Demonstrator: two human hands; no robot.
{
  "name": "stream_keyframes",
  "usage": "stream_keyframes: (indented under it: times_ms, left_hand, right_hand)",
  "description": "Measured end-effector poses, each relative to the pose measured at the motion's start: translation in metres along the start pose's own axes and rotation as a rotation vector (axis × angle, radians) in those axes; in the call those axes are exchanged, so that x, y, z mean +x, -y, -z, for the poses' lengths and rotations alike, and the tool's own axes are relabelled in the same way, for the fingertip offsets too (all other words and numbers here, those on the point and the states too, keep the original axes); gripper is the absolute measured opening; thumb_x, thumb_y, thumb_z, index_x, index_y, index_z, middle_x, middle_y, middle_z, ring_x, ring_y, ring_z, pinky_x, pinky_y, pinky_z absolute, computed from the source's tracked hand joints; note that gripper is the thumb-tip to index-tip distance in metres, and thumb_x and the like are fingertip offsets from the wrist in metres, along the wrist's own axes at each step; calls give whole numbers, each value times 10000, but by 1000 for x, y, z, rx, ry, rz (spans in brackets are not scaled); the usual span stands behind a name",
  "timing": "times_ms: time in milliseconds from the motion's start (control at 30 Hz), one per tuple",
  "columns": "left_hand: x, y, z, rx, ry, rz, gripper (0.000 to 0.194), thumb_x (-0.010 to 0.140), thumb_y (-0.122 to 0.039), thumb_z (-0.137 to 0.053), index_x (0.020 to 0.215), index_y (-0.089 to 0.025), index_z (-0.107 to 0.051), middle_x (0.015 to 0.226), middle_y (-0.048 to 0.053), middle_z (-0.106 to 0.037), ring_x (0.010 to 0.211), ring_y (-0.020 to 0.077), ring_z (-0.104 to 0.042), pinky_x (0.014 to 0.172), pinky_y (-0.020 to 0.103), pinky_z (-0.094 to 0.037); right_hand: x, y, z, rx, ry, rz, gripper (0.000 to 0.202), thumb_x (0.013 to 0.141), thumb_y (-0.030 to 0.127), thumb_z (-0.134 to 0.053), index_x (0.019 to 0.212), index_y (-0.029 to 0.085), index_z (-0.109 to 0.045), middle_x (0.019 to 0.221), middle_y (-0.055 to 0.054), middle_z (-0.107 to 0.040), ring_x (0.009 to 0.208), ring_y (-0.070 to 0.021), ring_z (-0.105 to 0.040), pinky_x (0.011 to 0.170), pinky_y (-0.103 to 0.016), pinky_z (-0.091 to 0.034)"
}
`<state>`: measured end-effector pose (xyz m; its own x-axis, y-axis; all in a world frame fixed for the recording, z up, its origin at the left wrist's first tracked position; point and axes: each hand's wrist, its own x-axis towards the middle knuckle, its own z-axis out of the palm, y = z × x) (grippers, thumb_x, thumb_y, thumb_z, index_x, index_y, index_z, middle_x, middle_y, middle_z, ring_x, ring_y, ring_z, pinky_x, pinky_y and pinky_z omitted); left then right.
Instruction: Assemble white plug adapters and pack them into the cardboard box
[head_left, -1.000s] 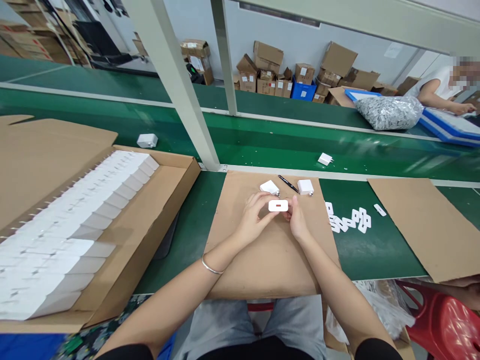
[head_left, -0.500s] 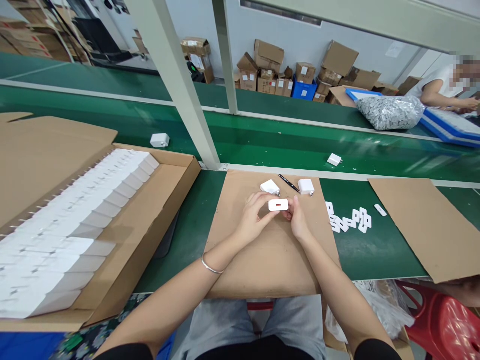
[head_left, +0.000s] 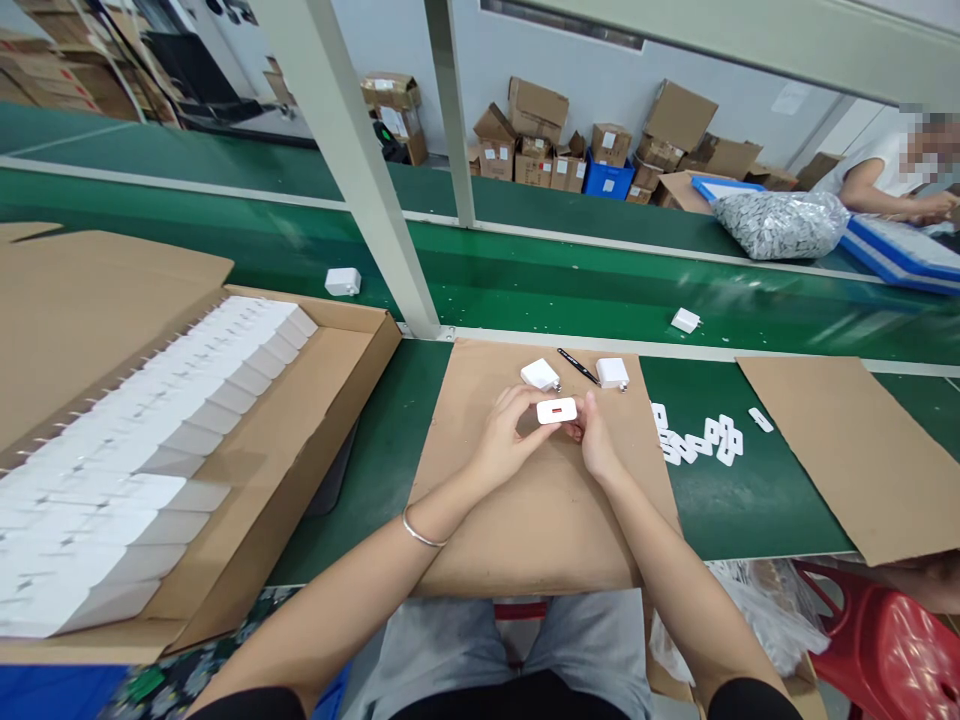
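Observation:
My left hand (head_left: 504, 432) pinches a white USB charger (head_left: 556, 411) between thumb and fingers, its port face turned toward me, above a cardboard sheet (head_left: 540, 530). Against the charger's right side is my right hand (head_left: 597, 440), thumb raised and fingers curled in; its fingertips are partly hidden. Just beyond my hands lie two more white chargers, one on the left (head_left: 540, 374) and one on the right (head_left: 612, 373). A black pen (head_left: 577, 366) rests between them. Several flat white port plates (head_left: 697, 445) are scattered right of the sheet.
An open carton (head_left: 330, 400) with rows of white chargers (head_left: 172, 430) stands at left. A green conveyor belt (head_left: 525, 285) crosses ahead, carrying a charger on the left (head_left: 343, 282) and another on the right (head_left: 685, 320). A metal post (head_left: 360, 180) rises front left. A person (head_left: 877, 180) sits far right.
The two chargers on the green belt have shifted to the right. My hands and the charger between them have hardly moved.

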<state>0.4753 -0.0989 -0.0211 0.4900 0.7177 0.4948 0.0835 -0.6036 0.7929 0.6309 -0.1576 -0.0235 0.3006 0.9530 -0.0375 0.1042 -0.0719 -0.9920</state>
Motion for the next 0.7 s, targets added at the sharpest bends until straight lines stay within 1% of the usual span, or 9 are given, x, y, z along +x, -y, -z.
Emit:
stream_keyframes:
  times_ms: [100,167,267,333,433,500,567,633,700]
  left_hand:
    - [-1,1,0,23,7,-9,200,926,-294,-710,1113,-236,-671,1143,68,-692,1123,249,-610,978,397,-474]
    - [-1,2,0,48,38,5,237,927,-291,-704,1156,-245,-667,1173,72,-681,1145,254,-601,990,401,-477]
    - [-1,5,-1,72,93,28,277,945,-293,-675,1219,-256,-658,1229,79,-667,1184,262,-590,1014,409,-475]
    - [-1,6,-2,72,108,29,255,958,-300,-657,1208,-249,-660,1242,82,-673,1201,267,-593,1026,414,-470]
    - [-1,7,-3,61,113,45,226,962,-317,-649,1172,-234,-655,1226,84,-695,1184,271,-619,1024,414,-468]
    - [-2,6,-3,36,121,112,233,961,-332,-640,1168,-225,-635,1174,81,-711,1103,257,-655,960,383,-495]
    - [-2,6,-2,-7,124,214,236,953,-341,-633,1150,-215,-604,1096,69,-722,978,226,-676,844,331,-513]
    - [-2,7,-2,-47,109,298,220,931,-331,-641,1102,-211,-572,1041,53,-719,887,196,-669,751,289,-498]
    - [-1,8,-2,-65,86,340,216,896,-304,-661,1053,-213,-543,1035,45,-712,865,182,-657,719,270,-478]
  right_hand:
    - [-4,9,1,-23,0,2,570,912,753,-449,737,218,-541,704,-2,-517,682,-163,-460,644,-289,-395]
    - [-6,14,2,-58,-3,10,524,898,716,-506,756,213,-551,764,-22,-574,744,-179,-511,694,-301,-435]
    - [-9,19,1,-74,5,15,536,907,718,-459,746,212,-537,780,-40,-602,764,-191,-540,695,-307,-451]
    - [-11,22,1,-98,17,14,540,921,712,-425,734,214,-523,773,-43,-604,759,-193,-549,688,-307,-452]
    - [-11,25,4,-252,13,44,528,978,655,-355,760,215,-549,771,-38,-612,760,-197,-560,707,-311,-438]
    - [-10,26,14,-444,-105,63,495,1007,610,-336,829,221,-584,776,-32,-621,760,-204,-562,721,-318,-419]
    - [-7,26,33,-646,-343,58,382,1001,545,-402,931,227,-601,806,-37,-630,791,-223,-567,737,-328,-406]
    - [-3,22,60,-825,-583,18,250,947,432,-514,1038,216,-601,912,-74,-647,906,-262,-579,781,-349,-412]
    - [0,14,92,-994,-683,-94,275,868,323,-589,1109,191,-609,1093,-141,-634,1064,-315,-560,852,-389,-419]
